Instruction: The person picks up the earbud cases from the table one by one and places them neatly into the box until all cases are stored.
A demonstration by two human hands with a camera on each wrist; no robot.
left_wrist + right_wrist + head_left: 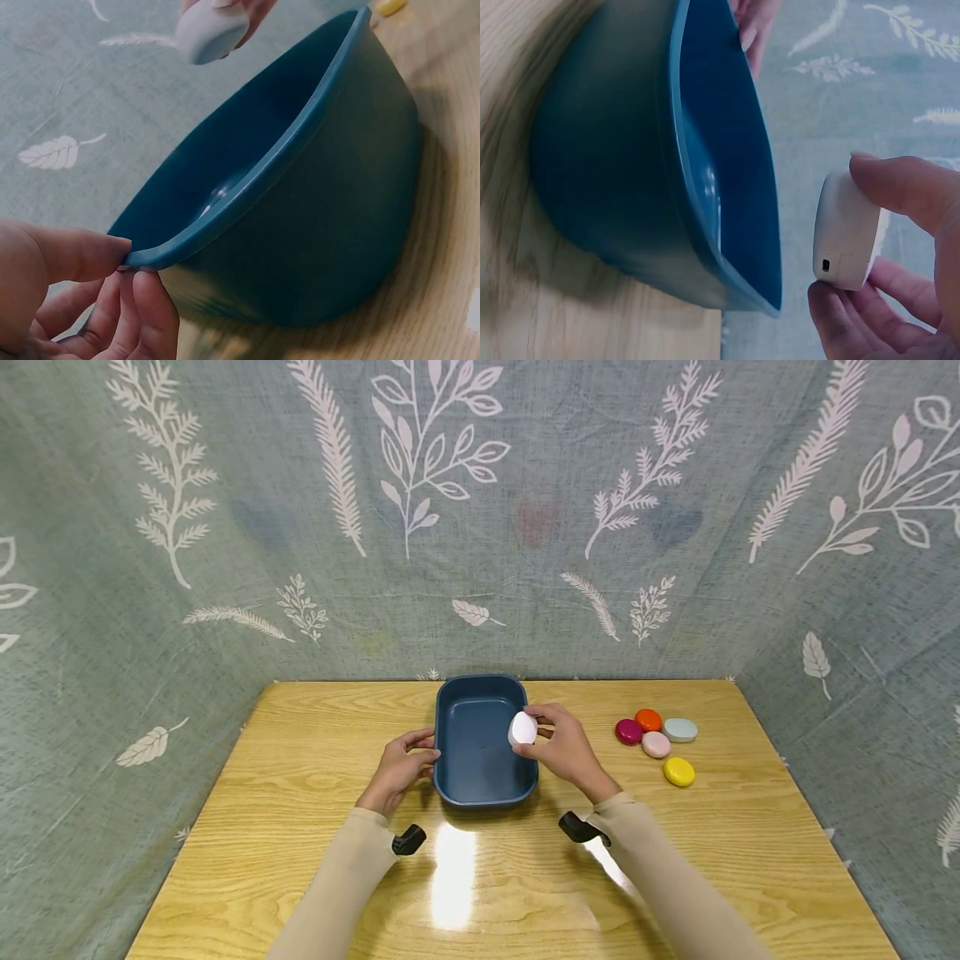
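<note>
The right hand [564, 747] pinches a white case [522, 728] between thumb and fingers over the blue tub [480, 781], at its 3 o'clock rim. At 9 o'clock, the left hand [397, 768] grips that rim with curled fingers.

We see both forearms, in beige sleeves with a black mount at each wrist, reaching forward and angled inward. The left hand [401, 762] has its thumb and fingers curled in a pinching grip. The right hand [564, 745] is raised, thumb and fingertips pinching.
</note>
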